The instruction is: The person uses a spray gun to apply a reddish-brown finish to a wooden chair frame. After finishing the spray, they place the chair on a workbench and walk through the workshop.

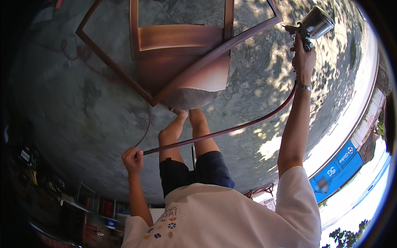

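Above the grey floor (256, 107), just right of the brown frame (215, 54), the right hand (304, 60) grips the spray gun (310, 29), nozzle facing left; the left hand (132, 160) is closed round the hose (223, 133). Good spraying probably calls for even, overlapping passes, a constant gap, and hose slack held off the coated bars.

Grey floor (248, 87) bears brown frame (206, 63) and curled hose (77, 53).

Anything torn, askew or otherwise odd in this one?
Just one thing: the brown panel, partly covered by the diagonal brown bar, ends in an uneven, pale-lined lower edge, unlike the bar's clean line. It could be torn, but I can't tell.
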{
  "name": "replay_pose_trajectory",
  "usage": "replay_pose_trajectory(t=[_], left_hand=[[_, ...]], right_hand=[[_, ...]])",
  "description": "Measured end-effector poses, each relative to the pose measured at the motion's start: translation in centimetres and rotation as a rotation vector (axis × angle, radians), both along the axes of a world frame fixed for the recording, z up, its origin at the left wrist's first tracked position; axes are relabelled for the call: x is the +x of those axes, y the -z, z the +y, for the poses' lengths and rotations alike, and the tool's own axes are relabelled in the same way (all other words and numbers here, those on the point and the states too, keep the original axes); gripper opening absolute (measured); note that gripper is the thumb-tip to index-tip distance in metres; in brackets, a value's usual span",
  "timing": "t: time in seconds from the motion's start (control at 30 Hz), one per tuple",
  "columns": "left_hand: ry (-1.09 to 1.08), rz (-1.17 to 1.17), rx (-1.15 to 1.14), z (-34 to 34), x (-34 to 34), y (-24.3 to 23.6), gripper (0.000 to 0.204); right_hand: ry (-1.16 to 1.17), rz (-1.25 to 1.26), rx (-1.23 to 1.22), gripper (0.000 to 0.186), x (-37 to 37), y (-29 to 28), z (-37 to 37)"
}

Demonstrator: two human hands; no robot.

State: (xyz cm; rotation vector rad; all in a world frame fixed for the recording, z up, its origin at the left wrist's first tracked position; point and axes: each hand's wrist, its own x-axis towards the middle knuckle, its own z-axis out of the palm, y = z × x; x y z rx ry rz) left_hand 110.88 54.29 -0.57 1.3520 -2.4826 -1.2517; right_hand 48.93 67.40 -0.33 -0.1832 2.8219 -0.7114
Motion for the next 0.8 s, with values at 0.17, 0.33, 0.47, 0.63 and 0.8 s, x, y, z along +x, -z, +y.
replay_pose_trajectory(t=[0.17, 0.33, 0.47, 0.63, 0.8], left_hand=[[0.064, -0.037, 0.118, -0.9, -2.9, -1.9, 0.055], [0.016, -0.269, 0.144, -4.3, 3.3, -0.9, 0.046], [-0.100, -0.391, 0.045, -8.9, 10.3, -0.5, 0.048], [-0.134, -0.366, -0.127, -18.7, 16.9, -1.4, 0.051], [-0.173, -0.200, -0.346, -31.1, 22.7, -6.1, 0.050]], right_hand=[[0.186, 0.203, -0.045, 0.051, -3.4, -1.0, -0.8], [0.335, 0.242, -0.411, 0.041, 0.1, -4.6, -2.9], [0.269, 0.293, -0.535, 0.041, 5.2, -5.8, -4.9], [0.281, 0.275, -0.539, 0.038, 14.6, -9.0, -9.9], [0.271, 0.279, -0.608, 0.037, 22.7, -8.8, -17.1]])
